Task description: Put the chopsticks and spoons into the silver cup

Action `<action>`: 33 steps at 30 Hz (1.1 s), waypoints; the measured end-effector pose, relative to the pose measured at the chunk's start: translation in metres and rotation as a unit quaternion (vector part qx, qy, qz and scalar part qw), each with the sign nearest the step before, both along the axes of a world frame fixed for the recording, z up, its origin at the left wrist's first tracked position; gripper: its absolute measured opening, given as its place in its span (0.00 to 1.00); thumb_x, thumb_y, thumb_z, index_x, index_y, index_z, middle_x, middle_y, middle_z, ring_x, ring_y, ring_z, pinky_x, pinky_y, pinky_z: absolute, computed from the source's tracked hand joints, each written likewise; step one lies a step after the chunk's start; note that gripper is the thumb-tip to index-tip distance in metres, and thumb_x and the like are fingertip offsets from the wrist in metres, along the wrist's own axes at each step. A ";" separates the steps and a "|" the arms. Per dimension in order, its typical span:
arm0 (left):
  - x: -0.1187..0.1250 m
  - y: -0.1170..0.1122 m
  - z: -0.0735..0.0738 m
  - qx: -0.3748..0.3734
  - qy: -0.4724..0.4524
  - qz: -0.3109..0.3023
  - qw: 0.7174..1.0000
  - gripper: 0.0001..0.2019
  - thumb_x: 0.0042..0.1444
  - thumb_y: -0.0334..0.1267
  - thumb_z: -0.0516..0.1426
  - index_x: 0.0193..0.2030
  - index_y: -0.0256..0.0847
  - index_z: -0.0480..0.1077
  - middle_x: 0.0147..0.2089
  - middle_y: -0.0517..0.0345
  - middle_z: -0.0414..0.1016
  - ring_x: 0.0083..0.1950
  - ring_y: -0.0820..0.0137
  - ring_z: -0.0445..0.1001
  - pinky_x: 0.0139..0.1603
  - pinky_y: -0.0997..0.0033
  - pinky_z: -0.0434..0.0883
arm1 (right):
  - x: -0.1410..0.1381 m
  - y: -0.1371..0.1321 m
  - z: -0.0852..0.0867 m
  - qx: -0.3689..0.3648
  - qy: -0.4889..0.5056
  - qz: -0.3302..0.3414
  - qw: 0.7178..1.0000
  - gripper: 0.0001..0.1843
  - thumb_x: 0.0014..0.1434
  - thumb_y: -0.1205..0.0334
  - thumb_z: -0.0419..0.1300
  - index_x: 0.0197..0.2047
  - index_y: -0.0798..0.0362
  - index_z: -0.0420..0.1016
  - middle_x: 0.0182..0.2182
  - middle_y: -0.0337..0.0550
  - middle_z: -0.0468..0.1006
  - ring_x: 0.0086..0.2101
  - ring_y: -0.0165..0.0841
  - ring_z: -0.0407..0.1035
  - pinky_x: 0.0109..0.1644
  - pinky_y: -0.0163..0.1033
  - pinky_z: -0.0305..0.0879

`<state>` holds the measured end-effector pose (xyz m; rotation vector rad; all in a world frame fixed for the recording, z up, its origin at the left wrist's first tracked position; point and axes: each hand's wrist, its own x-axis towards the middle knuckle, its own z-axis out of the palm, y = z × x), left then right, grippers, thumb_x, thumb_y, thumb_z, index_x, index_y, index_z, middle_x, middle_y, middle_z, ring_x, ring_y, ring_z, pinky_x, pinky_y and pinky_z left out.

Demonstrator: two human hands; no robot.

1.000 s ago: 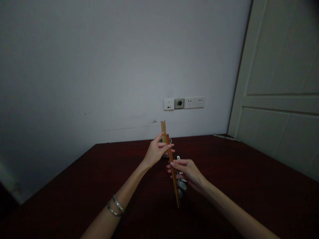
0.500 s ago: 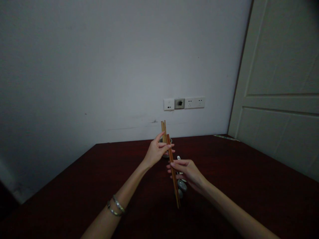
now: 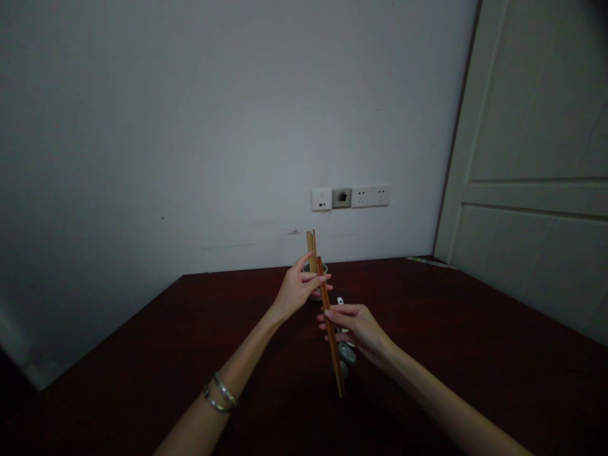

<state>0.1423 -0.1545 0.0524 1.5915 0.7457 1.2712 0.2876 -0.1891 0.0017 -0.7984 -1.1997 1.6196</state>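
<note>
At the left, the dark red table is showing a slanting edge that is running back to the wall, and a broad stretch of its top is lying beside the left forearm, which is wearing two bracelets. The left hand is grasping the reddish chopsticks near their upper end. Just past it a round container is standing near the far edge, mostly hidden; pale sticks are rising from its mouth. Whether the left index finger is touching them, I cannot tell. The chopsticks are slanting down toward the near side, and the right hand is pinching them around the middle with thumb and fingers. Beside them a white handle and grey rounded pieces are lying partly covered. Farther right, wide tabletop is stretching to a thin strip and a panelled door.
</note>
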 end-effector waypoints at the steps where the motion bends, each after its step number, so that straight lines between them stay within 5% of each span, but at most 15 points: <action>1: 0.000 0.000 0.000 0.000 0.001 0.000 1.000 0.36 0.49 0.37 0.58 0.61 0.38 0.44 0.40 0.43 0.74 0.35 0.64 0.75 0.31 0.70 0.72 | 0.000 0.000 0.000 0.001 -0.001 0.000 1.000 0.17 0.42 0.57 0.65 0.34 0.60 0.76 0.33 0.52 0.76 0.31 0.35 0.72 0.33 0.40 0.71; 33: -0.001 0.000 0.001 0.010 0.000 -0.017 1.000 0.33 0.47 0.39 0.59 0.59 0.40 0.50 0.37 0.46 0.75 0.35 0.63 0.75 0.30 0.70 0.72 | 0.000 0.002 -0.002 0.000 -0.009 -0.001 1.000 0.16 0.43 0.59 0.64 0.34 0.60 0.75 0.33 0.52 0.77 0.31 0.34 0.71 0.33 0.39 0.71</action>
